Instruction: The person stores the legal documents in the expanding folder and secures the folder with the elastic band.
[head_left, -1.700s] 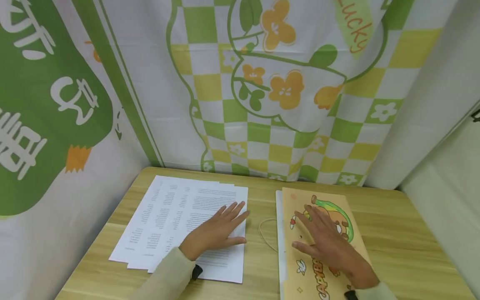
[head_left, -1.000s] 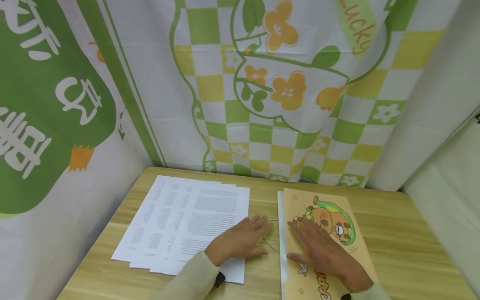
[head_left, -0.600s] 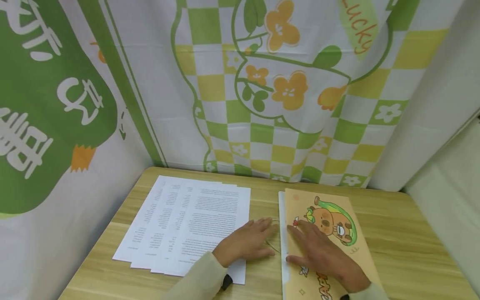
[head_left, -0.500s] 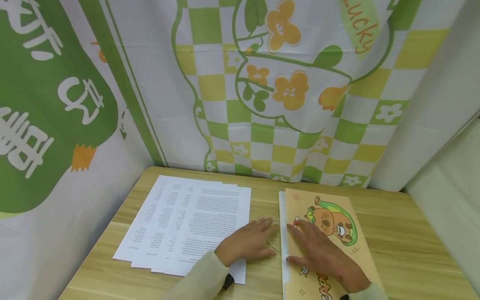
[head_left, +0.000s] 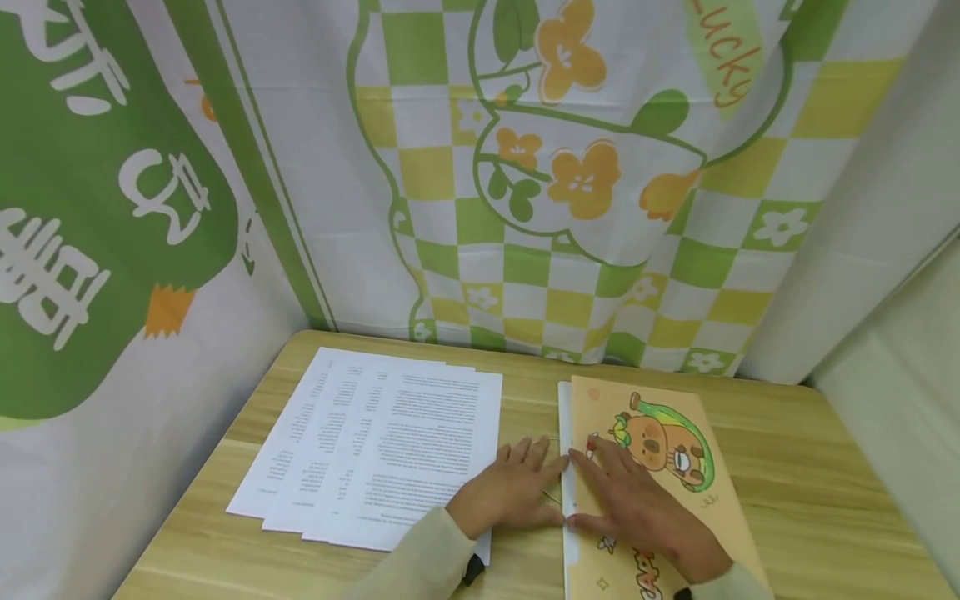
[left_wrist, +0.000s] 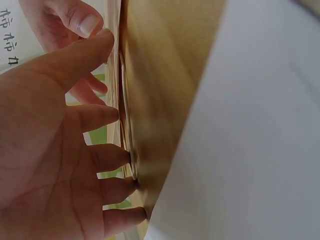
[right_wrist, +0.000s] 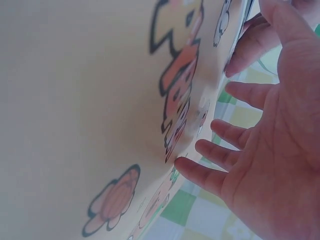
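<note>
A tan folder (head_left: 675,408) with a cartoon capybara cover lies on the table at right in the head view, a white strip along its left edge. My right hand (head_left: 648,512) rests over its cover with spread fingers, fingertips near that edge. From the left, my left hand (head_left: 510,493) reaches to the same edge, thumb and index fingertips right at it. The left wrist view shows its fingers spread beside the folder's layered side and a thin elastic cord (left_wrist: 127,107). In the right wrist view the right hand's fingers (right_wrist: 200,172) reach down to the printed cover.
Overlapping printed sheets (head_left: 420,450) are fanned out on the wooden table (head_left: 810,483), left of the folder. A patterned green and white curtain (head_left: 525,267) hangs behind the table's back edge.
My left hand has moved right, off the sheets, across the gap to the folder's left edge. My right hand has slid slightly down and toward the left edge. The folder and sheets stay put.
</note>
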